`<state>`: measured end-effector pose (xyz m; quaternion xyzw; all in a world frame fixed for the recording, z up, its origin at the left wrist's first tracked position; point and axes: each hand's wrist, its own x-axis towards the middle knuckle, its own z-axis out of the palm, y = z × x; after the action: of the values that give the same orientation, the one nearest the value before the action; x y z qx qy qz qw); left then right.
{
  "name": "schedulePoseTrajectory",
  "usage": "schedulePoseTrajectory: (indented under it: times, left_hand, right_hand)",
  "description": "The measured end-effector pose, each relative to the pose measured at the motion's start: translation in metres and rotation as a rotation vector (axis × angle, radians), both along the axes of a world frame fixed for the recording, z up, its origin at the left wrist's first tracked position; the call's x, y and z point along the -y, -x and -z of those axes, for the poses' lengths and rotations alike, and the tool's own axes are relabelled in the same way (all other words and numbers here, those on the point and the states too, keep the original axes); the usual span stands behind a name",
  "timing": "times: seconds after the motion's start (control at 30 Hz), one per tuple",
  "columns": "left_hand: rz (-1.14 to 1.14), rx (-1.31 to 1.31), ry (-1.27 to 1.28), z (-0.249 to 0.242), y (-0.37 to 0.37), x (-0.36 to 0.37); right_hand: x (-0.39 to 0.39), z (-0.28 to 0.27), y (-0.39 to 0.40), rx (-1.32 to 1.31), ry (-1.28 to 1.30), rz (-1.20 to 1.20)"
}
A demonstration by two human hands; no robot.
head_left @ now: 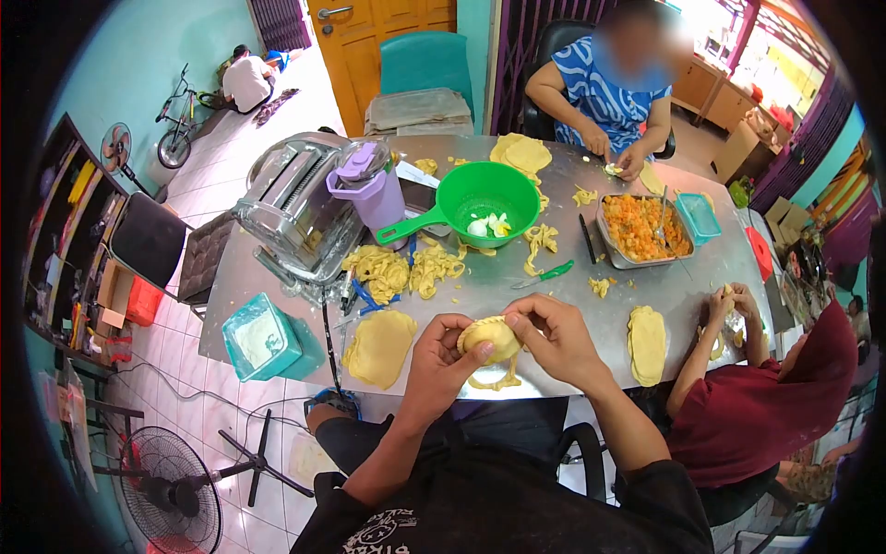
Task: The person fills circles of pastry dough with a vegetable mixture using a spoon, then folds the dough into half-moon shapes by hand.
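Between my two hands is a plump half-moon pastry [491, 340] with a crimped edge along its top. My left hand [443, 355] is closed around its left side, thumb across the front. At the upper right edge, the fingers of my right hand [549, 334] pinch the rim. Below the pastry, a curved dough scrap [498, 379] lies at the table's front edge. Left of my hands lies a flat dough sheet [381, 349], and another oval dough sheet [647, 346] lies to the right.
A pasta machine [300, 203], a lilac blender cup [374, 194] and a green strainer [489, 198] holding egg pieces stand on the metal table. A filling tray [646, 229] sits right. Dough scraps [378, 272], a green-handled tool [556, 270] and a flour tub [263, 340] lie around. Two co-workers handle food nearby.
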<state>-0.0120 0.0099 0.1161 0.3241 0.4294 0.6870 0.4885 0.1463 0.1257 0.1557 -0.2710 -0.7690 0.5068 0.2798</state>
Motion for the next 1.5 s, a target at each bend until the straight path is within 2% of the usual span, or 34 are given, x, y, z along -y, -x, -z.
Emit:
schedulePoseTrajectory:
  times: [0.03,0.07,0.13,0.27,0.37,0.43,0.47,0.53,0.57,0.67,0.73,0.97,1.03,1.07,1.13,1.17,1.23,1.27,1.33,1.5]
  left_hand:
    - [0.009,0.000,0.001,0.001,0.000,0.000]
    - [0.008,0.001,0.003,0.002,-0.001,0.000]
    - [0.013,0.010,0.013,0.003,-0.001,0.000]
    - [-0.004,0.012,-0.002,0.005,-0.001,-0.002]
    - [-0.015,0.059,-0.010,0.003,0.000,-0.001]
    - [-0.012,0.050,-0.012,0.002,0.001,0.000]
    - [-0.012,0.051,-0.011,0.003,0.000,0.000]
    - [-0.012,0.033,-0.046,0.005,0.000,-0.001]
    - [-0.012,0.033,-0.047,0.005,-0.001,-0.001]
    - [-0.009,0.043,-0.039,0.005,-0.002,-0.001]
    - [-0.026,0.028,-0.044,0.007,-0.004,-0.002]
    - [-0.077,0.075,-0.021,0.004,-0.003,-0.004]
    - [-0.075,0.112,-0.023,0.003,-0.003,-0.002]
    - [-0.077,0.114,-0.022,0.003,-0.003,-0.002]
    - [-0.071,0.120,-0.057,0.004,-0.005,-0.002]
    - [-0.071,0.121,-0.058,0.003,-0.005,-0.002]
    - [-0.051,0.118,-0.059,0.002,-0.005,-0.002]
    - [-0.052,0.119,-0.059,0.003,-0.005,-0.003]
    - [-0.041,0.131,-0.041,0.005,-0.006,-0.003]
    - [-0.079,0.125,-0.017,0.007,-0.005,-0.005]
  right_hand:
    - [0.001,-0.001,0.000,0.042,-0.140,0.014]
    - [0.002,-0.001,0.001,0.043,-0.138,0.012]
    - [0.005,0.000,0.004,0.016,-0.294,0.083]
    - [0.005,0.000,0.004,-0.018,-0.319,0.085]
    - [0.003,0.004,0.001,-0.044,-0.268,0.045]
    - [0.003,0.008,0.000,-0.122,-0.010,0.010]
    - [0.003,0.008,-0.001,-0.121,-0.009,0.010]
    - [0.002,0.006,-0.002,-0.093,0.236,0.012]
    - [0.003,0.005,-0.002,-0.093,0.235,0.012]
    - [0.004,0.003,-0.003,-0.033,0.109,0.040]
    - [0.008,-0.002,-0.001,0.044,-0.289,0.116]
    - [0.007,0.005,0.000,-0.041,-0.252,0.106]
    - [0.005,0.012,0.000,-0.219,-0.005,0.041]
    - [0.005,0.011,-0.001,-0.218,-0.004,0.040]
    - [0.005,0.007,-0.002,-0.231,0.327,0.046]
    - [0.005,0.009,-0.003,-0.231,0.327,0.046]
    - [0.004,0.014,-0.004,-0.127,0.103,0.080]
    - [0.005,0.013,-0.004,-0.126,0.103,0.080]
    - [0.008,0.007,-0.001,-0.002,-0.353,0.193]
    - [0.011,0.007,0.001,-0.037,-0.286,0.204]
